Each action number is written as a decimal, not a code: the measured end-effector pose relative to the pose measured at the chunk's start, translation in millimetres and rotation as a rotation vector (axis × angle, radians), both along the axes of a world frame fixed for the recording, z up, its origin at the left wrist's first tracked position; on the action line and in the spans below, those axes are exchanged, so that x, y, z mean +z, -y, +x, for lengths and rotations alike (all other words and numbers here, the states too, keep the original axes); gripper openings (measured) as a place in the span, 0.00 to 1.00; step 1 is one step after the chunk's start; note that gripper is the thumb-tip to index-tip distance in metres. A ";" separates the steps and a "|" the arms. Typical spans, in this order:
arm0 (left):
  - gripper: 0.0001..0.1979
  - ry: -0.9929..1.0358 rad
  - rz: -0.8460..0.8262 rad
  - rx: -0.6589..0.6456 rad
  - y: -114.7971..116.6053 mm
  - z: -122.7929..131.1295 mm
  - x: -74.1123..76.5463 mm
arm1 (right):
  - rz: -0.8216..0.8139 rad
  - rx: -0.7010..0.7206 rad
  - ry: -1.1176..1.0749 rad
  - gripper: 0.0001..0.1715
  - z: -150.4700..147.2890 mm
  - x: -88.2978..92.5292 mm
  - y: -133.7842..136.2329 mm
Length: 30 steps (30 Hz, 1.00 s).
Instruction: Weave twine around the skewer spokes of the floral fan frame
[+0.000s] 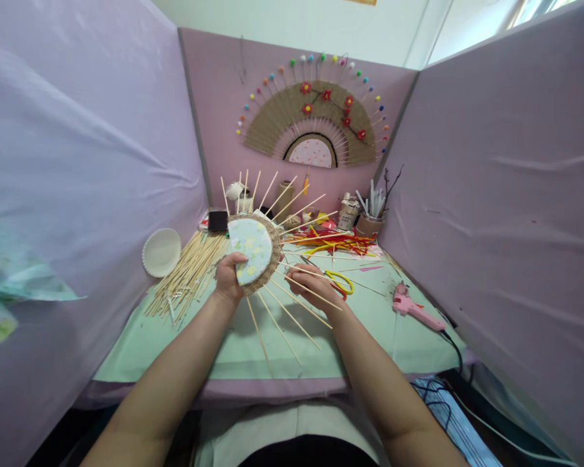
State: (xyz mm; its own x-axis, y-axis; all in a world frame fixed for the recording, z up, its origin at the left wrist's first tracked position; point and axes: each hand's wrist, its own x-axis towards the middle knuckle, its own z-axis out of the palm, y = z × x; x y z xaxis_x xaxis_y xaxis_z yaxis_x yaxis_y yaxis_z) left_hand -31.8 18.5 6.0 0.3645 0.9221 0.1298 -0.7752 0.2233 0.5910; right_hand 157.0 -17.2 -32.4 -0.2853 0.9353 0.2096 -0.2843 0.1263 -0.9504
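My left hand grips the straight edge of a half-round fan frame, its thumb lying on the pale floral fabric. Brown twine borders the curved side, and thin wooden sticks radiate out from it. The frame is held above the table, turned with its sticks towards the right. My right hand is among the lower right sticks, close to the twine border. Its fingers are bent together, and what they pinch is too small to make out. Yellow-handled scissors lie just behind that hand.
Loose wooden sticks and a white dish are on the left. Red and yellow pipe cleaners lie at the back. A pink glue gun with a cord rests at right. A finished fan hangs on the back panel.
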 end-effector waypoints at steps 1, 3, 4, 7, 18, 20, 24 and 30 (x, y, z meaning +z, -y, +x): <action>0.40 -0.004 0.009 -0.009 0.2 -1.1 1.2 | -0.012 -0.010 -0.011 0.10 1.0 0.1 -0.5; 0.39 -0.013 0.026 -0.021 0.2 -3.7 3.7 | -0.032 -0.028 -0.039 0.11 3.8 -0.7 -2.4; 0.39 -0.017 0.032 -0.015 -0.2 -5.2 4.7 | -0.035 -0.036 -0.057 0.11 5.4 -1.6 -3.6; 0.40 -0.018 0.039 0.024 -2.8 -9.8 6.0 | -0.010 -0.055 -0.128 0.11 10.6 -3.7 -6.9; 0.39 -0.012 0.057 0.037 -5.4 -16.5 5.4 | -0.003 -0.107 -0.215 0.12 18.2 4.2 -6.8; 0.39 -0.009 0.056 0.043 -6.2 -17.7 4.7 | -0.008 -0.133 -0.211 0.13 18.9 5.1 -6.4; 0.37 -0.017 0.065 0.029 -8.0 -20.6 2.0 | 0.032 -0.128 -0.244 0.14 24.7 9.1 -4.0; 0.38 -0.048 0.064 0.036 -7.4 -21.2 4.0 | 0.087 -0.208 -0.320 0.20 41.5 17.3 -1.5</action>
